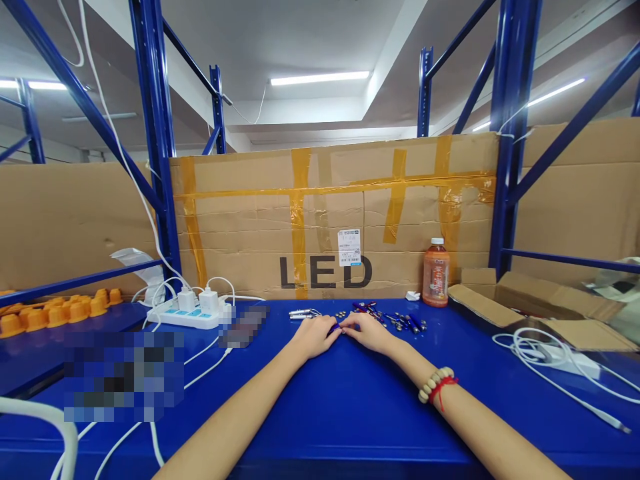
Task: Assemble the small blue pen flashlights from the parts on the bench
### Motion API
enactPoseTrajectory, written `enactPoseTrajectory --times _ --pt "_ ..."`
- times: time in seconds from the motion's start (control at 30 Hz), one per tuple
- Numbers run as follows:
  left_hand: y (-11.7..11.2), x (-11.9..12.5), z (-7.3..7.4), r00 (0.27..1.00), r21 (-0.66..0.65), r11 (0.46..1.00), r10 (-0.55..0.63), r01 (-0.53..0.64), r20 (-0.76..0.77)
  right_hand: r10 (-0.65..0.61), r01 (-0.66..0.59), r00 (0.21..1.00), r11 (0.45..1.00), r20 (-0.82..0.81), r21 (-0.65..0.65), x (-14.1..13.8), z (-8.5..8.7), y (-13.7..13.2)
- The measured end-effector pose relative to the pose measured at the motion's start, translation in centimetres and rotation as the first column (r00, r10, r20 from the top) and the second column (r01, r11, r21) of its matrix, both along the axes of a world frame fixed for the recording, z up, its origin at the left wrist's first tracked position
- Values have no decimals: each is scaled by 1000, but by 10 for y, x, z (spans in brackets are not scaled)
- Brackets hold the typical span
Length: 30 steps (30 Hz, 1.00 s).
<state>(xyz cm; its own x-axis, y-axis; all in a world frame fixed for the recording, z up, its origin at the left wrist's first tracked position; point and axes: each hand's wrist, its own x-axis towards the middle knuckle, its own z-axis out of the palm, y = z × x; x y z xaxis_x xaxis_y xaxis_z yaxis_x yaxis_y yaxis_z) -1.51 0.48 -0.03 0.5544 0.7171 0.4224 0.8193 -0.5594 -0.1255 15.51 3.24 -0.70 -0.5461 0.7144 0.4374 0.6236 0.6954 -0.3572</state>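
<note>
My left hand (pixel 314 336) and my right hand (pixel 369 331) meet over the middle of the blue table. The left fingers close round a small blue tube (pixel 335 327), only part of which shows. At the tube's right end, my right thumb and forefinger are pinched together; what they hold is too small to tell. Just behind the left hand lie slim silver tube-like pieces (pixel 303 313). Beyond the right hand is a loose spread of small blue tubes (pixel 414 324), red pieces (pixel 367 308) and little silver round parts (pixel 400 325).
A bottle of orange liquid (pixel 436 275) stands at the back beside crumpled white paper (pixel 413 296). On the right are an open cardboard box (pixel 565 333) and a coiled white cable (pixel 530 357). A white power strip (pixel 193 315), cables and orange cups (pixel 60 312) occupy the left.
</note>
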Motion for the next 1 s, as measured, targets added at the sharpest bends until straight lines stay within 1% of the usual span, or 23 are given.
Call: enactPoseTrajectory --times 0.43,0.8,1.0 --pt "1 -1 -1 1000 4 1000 4 -4 -16 -12 10 1000 998 -24 -56 0 1 0" --pt "2 -1 -1 1000 -10 1000 14 -14 1 -23 23 1000 1000 -12 -5 0 1 -1" --pt "1 -1 -2 1000 -17 1000 24 -24 -1 -33 33 999 999 12 -27 -1 2 -4"
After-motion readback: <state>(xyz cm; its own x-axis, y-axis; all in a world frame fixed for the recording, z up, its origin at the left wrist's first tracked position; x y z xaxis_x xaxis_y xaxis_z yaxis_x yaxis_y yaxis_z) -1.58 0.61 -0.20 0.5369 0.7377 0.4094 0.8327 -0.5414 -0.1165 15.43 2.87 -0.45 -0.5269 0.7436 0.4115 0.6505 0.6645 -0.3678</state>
